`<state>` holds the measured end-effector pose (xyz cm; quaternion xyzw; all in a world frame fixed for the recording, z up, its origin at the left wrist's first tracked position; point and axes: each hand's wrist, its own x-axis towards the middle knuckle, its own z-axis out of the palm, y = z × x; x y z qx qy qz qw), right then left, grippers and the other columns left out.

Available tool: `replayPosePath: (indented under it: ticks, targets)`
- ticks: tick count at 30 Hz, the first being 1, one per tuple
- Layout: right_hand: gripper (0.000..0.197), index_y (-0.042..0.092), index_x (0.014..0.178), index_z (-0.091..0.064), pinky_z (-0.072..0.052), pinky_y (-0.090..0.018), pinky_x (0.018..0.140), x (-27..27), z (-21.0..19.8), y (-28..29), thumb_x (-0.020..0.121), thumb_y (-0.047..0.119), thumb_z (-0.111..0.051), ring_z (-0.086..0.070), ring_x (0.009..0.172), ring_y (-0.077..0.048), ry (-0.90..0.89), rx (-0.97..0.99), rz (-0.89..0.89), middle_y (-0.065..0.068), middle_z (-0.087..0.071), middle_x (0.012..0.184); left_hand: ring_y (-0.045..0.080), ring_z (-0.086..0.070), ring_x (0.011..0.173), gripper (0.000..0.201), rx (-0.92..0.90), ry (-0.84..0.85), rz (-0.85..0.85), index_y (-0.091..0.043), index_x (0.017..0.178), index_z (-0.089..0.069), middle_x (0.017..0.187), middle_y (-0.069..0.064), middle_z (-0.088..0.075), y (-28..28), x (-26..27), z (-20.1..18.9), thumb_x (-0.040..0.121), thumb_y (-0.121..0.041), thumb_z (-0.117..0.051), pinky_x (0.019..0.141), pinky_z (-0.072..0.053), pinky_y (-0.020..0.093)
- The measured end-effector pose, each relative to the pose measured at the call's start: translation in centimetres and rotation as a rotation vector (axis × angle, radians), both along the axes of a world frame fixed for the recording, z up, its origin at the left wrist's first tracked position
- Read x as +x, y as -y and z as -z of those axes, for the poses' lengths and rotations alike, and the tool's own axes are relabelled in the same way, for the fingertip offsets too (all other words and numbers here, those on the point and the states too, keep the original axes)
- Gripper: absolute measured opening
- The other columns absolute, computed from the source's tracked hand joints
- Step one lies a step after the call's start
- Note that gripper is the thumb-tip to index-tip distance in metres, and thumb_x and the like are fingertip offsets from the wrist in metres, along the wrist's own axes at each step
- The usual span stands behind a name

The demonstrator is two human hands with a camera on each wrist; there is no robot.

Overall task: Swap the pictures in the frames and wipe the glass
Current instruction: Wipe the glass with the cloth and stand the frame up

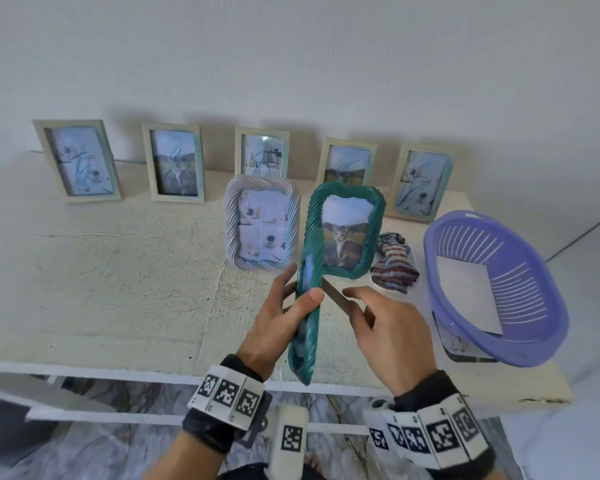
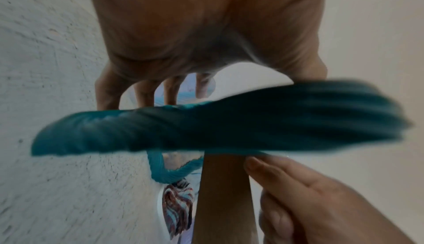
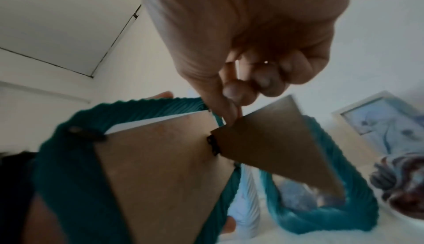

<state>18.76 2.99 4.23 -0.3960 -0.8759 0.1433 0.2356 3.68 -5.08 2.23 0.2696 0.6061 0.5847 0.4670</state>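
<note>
My left hand [image 1: 293, 306] grips a teal twisted-rim frame [image 1: 307, 327] edge-on above the table's front, thumb over its rim. Its brown backing board [image 3: 160, 166] faces my right hand [image 1: 355, 304], which pinches the hinged brown stand [image 1: 336, 297] between thumb and fingers. One corner of the board is lifted off the frame, showing a white edge. A second teal frame [image 1: 312, 230] with a cat picture stands on the table behind. A pale twisted frame [image 1: 231, 230] stands to its left. A striped cloth [image 1: 394, 265] lies to the right.
Several pale rectangular frames [image 1: 174, 162] lean on the wall along the back of the white table [image 1: 118, 271]. A purple slotted basket [image 1: 499, 218] holding a white sheet [image 1: 468, 292] sits at the right end, overhanging the front edge.
</note>
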Motion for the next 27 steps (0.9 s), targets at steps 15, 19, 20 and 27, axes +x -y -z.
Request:
replayPosePath:
  ticks: [15, 19, 20, 27]
  targets:
    - [0.059, 0.009, 0.115, -0.068, -0.040, -0.058, 0.103, -3.1, 3.7, -1.0, 0.084, 0.058, -0.058, -0.060, 0.112, -0.039, -0.838, -1.363, 0.005, -0.022, -0.064, 0.119, 0.019, -0.066, 0.109, 0.065, -0.075, 0.118, -0.212, -0.029, 0.123, -0.063, 0.118, 0.001, -0.070, 2.2, -3.4, 0.2, 0.083, -0.071, -0.035, 0.086, -0.057, 0.035]
    - [0.050, 0.010, 0.117, -0.067, -0.039, -0.058, 0.104, -6.1, 4.3, 0.0, 0.092, 0.050, -0.050, -0.059, 0.113, -0.039, -0.838, -1.435, -0.054, -0.023, -0.062, 0.122, 0.022, -0.065, 0.109, 0.079, -0.219, 0.171, -0.214, -0.031, 0.125, -0.061, 0.117, 0.000, -0.069, 3.5, -7.1, 0.5, 0.072, -0.083, -0.032, 0.090, -0.054, 0.045]
    - [0.049, 0.011, 0.118, -0.067, -0.039, -0.058, 0.105, -7.3, 4.2, 0.4, 0.093, 0.050, -0.048, -0.059, 0.114, -0.039, -0.841, -1.445, -0.066, -0.022, -0.062, 0.122, 0.022, -0.064, 0.110, 0.081, -0.213, 0.186, -0.216, -0.032, 0.126, -0.061, 0.119, -0.001, -0.069, 3.9, -8.1, 0.5, 0.071, -0.084, -0.032, 0.094, -0.052, 0.047]
    - [0.044, 0.014, 0.126, -0.060, -0.044, -0.047, 0.102, -17.3, 2.8, 2.1, 0.100, 0.042, -0.037, -0.060, 0.116, -0.026, -0.770, -1.362, -0.195, -0.010, -0.065, 0.123, 0.015, -0.063, 0.105, 0.062, -0.180, 0.095, -0.372, -0.037, 0.100, -0.067, 0.109, -0.008, -0.069, 6.1, -16.4, -1.3, 0.072, -0.080, -0.033, 0.096, -0.050, 0.041]
